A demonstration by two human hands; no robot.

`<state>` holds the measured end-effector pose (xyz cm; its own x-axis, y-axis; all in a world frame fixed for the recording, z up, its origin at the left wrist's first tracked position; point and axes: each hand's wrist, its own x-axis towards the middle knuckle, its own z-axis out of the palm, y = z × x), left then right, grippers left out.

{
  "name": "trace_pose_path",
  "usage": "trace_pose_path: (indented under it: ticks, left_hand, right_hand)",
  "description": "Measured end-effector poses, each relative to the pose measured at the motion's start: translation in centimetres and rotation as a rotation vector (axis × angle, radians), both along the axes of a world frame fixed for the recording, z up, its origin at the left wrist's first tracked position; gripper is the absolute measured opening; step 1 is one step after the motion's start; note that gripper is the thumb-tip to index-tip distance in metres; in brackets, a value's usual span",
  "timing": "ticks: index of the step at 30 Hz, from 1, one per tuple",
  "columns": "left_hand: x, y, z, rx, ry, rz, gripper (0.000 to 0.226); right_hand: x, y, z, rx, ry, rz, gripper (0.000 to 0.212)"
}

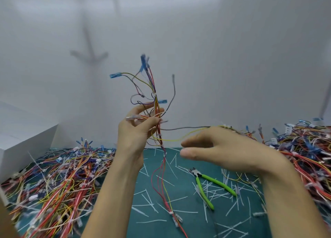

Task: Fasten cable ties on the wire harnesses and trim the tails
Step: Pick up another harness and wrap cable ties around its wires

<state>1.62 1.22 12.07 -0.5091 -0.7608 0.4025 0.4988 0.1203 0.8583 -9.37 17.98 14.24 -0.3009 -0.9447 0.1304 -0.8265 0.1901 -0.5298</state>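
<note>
Over the green mat (152, 232), holds 1 wire harness (155, 98) upright, pinched mid-length in the left hand (136, 132), blue connectors (143, 63) uppermost, lower end trailing onto the mat. Hovers the right hand (223, 148) just beside it, fingers straight and relaxed, gripping nothing. Leaves green-handled cutters (215, 181) lying on the mat among cut white tie tails (141, 211), between 2 harness piles (59, 180).

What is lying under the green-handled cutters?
The green-handled cutters rest on the teal mat, over scattered white trimmed tie tails. How far those tails run beneath the handles is hidden.
</note>
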Motion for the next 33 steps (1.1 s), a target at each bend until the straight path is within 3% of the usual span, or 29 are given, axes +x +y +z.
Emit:
trace_pose_path:
  ticks: [3, 7, 11, 13, 16, 19, 23, 33]
  left_hand:
    - [-0.1, 0.1, 0.1, -0.089, 0.020, 0.001, 0.033]
    - [-0.3, 0.8, 0.3, -0.229, 0.034, 0.034, 0.032]
    - [-0.6, 1.7, 0.4, -0.297, 0.064, 0.130, 0.031]
    - [-0.8, 2.0, 0.3, -0.321, 0.055, 0.196, 0.030]
    - [-0.9, 2.6, 0.3, -0.363, 0.028, 0.260, 0.033]
    - [-1.1, 3.4, 0.3, -0.464, -0.007, 0.242, 0.034]
    - [-1.3, 3.9, 0.2, -0.597, -0.063, 0.207, 0.037]
    - [-0.5, 3.4, 0.6, -0.615, -0.127, -0.069, 0.052]
  right_hand:
    - [0.2, 0.4, 0.7, -0.294, -0.306, 0.039, 0.030]
    - [1.0, -0.4, 0.9, -0.664, -0.550, -0.014, 0.027]
    - [1.5, -1.1, 0.9, -0.858, -0.756, -0.091, 0.022]
    - [1.4, -1.3, 0.9, -0.924, -0.744, -0.148, 0.016]
    - [1.1, -2.0, 0.4, -0.912, -0.519, -0.277, 0.014]
    - [1.4, -2.8, -0.1, -0.841, -0.332, -0.326, 0.010]
    - [2.1, -3.1, -0.4, -0.920, -0.226, -0.345, 0.007]
    - [0.8, -3.2, -0.7, -0.994, -0.421, -0.362, 0.005]
